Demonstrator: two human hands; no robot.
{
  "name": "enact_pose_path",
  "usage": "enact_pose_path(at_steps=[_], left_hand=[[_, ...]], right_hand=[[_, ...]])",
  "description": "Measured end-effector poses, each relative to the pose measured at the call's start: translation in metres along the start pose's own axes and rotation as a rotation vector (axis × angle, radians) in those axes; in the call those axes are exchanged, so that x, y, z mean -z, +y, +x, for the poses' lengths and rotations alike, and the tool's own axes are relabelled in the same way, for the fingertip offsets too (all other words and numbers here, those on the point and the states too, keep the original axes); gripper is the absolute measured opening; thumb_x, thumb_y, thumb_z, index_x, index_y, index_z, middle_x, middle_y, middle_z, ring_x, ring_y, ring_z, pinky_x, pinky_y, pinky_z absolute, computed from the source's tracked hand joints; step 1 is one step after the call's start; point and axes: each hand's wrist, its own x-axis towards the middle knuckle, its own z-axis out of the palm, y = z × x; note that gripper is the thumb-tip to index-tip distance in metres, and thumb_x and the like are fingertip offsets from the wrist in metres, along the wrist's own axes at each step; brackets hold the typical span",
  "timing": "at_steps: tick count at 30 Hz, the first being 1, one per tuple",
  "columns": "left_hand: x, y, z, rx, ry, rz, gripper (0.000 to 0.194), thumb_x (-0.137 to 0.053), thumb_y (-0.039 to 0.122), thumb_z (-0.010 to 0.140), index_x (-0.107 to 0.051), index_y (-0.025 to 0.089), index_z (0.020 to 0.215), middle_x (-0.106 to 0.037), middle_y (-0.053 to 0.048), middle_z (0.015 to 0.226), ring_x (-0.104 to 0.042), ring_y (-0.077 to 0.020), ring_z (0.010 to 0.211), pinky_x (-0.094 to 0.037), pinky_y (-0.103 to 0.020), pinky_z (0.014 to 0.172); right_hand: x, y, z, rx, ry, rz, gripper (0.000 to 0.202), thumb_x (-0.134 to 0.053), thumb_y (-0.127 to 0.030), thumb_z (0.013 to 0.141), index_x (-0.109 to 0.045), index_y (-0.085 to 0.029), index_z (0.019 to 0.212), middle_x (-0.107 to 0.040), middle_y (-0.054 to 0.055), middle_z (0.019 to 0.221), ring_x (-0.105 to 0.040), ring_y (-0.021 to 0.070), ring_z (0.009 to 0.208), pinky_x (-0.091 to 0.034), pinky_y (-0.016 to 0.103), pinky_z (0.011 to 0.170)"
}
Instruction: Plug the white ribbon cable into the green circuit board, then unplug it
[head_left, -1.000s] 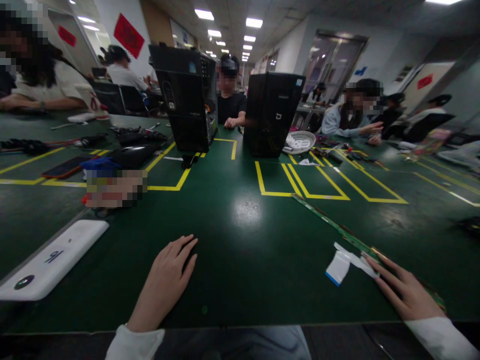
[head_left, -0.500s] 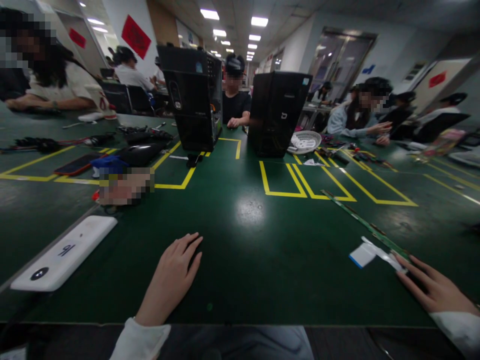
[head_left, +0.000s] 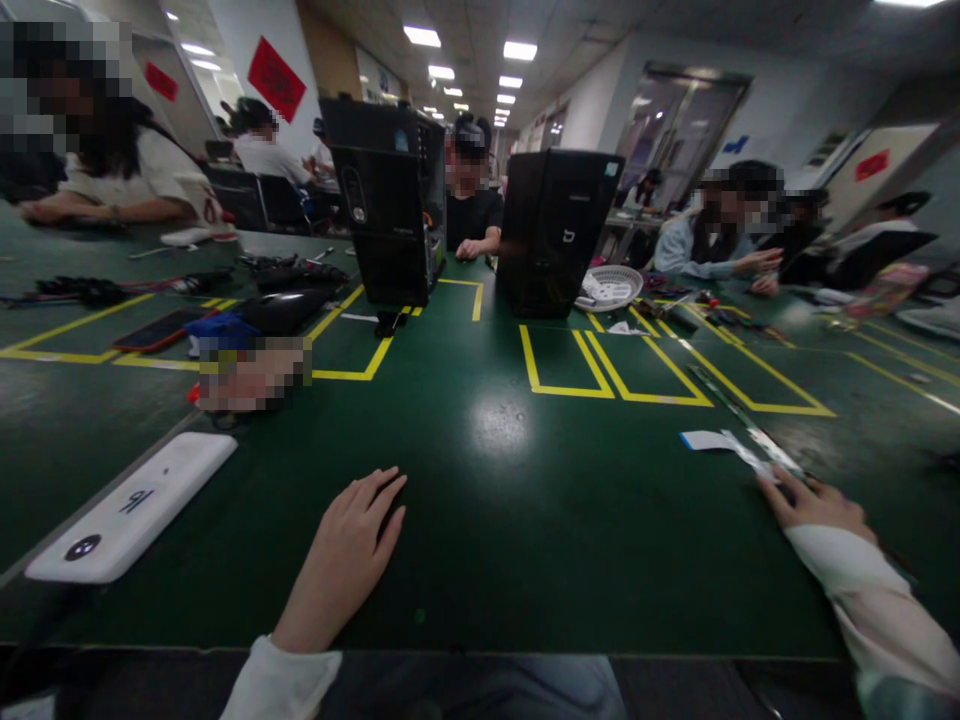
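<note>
Noted toward the left of the green bench (head_left: 540,570), set back from the near edge: 1 white device (head_left: 150,500) with dark markings, lying flat at a slant. Logged beyond, farther from the near edge: a dark cable bundle (head_left: 82,290), an orange-edged dark slab (head_left: 161,330), crumpled blue material (head_left: 217,330) and a glossy black object (head_left: 292,312). Found just in front of these: 1 masked-out item (head_left: 251,375), too pixelated to identify.

Observed at the near edge, left of centre: left hand (head_left: 349,560), released, palm down on the bench, fingers extended toward the far edge.

Recorded toward the far edge: 1 black computer case (head_left: 382,200), upright, interior partly exposed; a co-worker (head_left: 476,215) behind; a 2nd black case (head_left: 559,235), also upright; a white basket (head_left: 635,277) just beside.

Located toward the right, between near and far edges: white ribbon cable (head_left: 709,440), blue end pointing left; narrow circuit strip (head_left: 752,430), slanted, far end among yellow tape outlines (head_left: 660,398). Seen there: right hand (head_left: 821,510), fingers bent at the cable's other end, close against the strip. Cannot tell whether gripping or merely pressing.
</note>
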Motion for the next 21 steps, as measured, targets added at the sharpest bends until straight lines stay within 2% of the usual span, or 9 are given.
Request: enact_pose_path(at_steps=[2,4,9,12,16,21], left_hand=[[0.0,0.0,0.0,-0.003,0.005,0.0,0.044,-0.039,0.038,0.095,-0.057,0.018,0.131,-0.058,-0.011,0.136,-0.053,-0.0269,0.126,-0.041,-0.049,0.109],[0.0,0.0,0.0,-0.01,-0.001,0.001,0.044,-0.039,0.039,0.096,-0.056,0.019,0.131,-0.058,-0.011,0.136,-0.053,-0.0266,0.126,-0.041,-0.049,0.109],[-0.001,-0.002,0.0,-0.001,0.0,-0.001,0.044,-0.04,0.04,0.095,-0.057,0.019,0.131,-0.058,-0.011,0.136,-0.053,-0.0272,0.125,-0.042,-0.05,0.107],[0.0,-0.002,0.0,0.003,-0.015,-0.005,0.045,-0.04,0.041,0.096,-0.055,0.02,0.133,-0.057,-0.011,0.137,-0.053,-0.0275,0.126,-0.042,-0.051,0.107],[0.0,-0.002,0.0,0.014,-0.02,-0.01,0.045,-0.039,0.041,0.096,-0.055,0.021,0.133,-0.057,-0.01,0.138,-0.052,-0.0276,0.127,-0.042,-0.051,0.107],[0.0,-0.002,-0.001,0.023,-0.037,-0.011,0.046,-0.039,0.042,0.096,-0.054,0.02,0.134,-0.056,-0.01,0.139,-0.051,-0.0272,0.128,-0.041,-0.05,0.108]], right_hand=[[0.008,-0.012,0.009,-0.193,-0.135,0.024,0.086,-0.026,-0.075,0.084,-0.053,-0.015,0.139,-0.047,0.031,0.132,-0.052,0.0471,0.113,-0.042,0.056,0.084],[0.014,-0.02,0.016,-0.256,-0.213,0.066,0.088,-0.028,-0.076,0.083,-0.048,-0.015,0.144,-0.039,0.03,0.142,-0.045,0.0493,0.122,-0.039,0.056,0.089],[0.019,-0.031,0.025,-0.251,-0.155,0.108,0.088,-0.025,-0.076,0.085,-0.047,-0.014,0.144,-0.037,0.03,0.144,-0.038,0.0497,0.128,-0.035,0.057,0.093],[0.02,-0.033,0.03,-0.247,-0.168,0.108,0.093,-0.024,-0.078,0.084,-0.045,-0.012,0.145,-0.037,0.032,0.143,-0.038,0.0516,0.127,-0.035,0.058,0.091],[0.014,-0.028,0.036,-0.22,-0.154,0.092,0.092,-0.026,-0.077,0.084,-0.045,-0.011,0.145,-0.04,0.033,0.14,-0.042,0.0516,0.124,-0.037,0.056,0.088],[0.003,-0.018,0.04,-0.179,-0.076,0.068,0.085,-0.03,-0.076,0.084,-0.057,-0.014,0.136,-0.049,0.03,0.13,-0.052,0.0456,0.114,-0.039,0.053,0.085]])
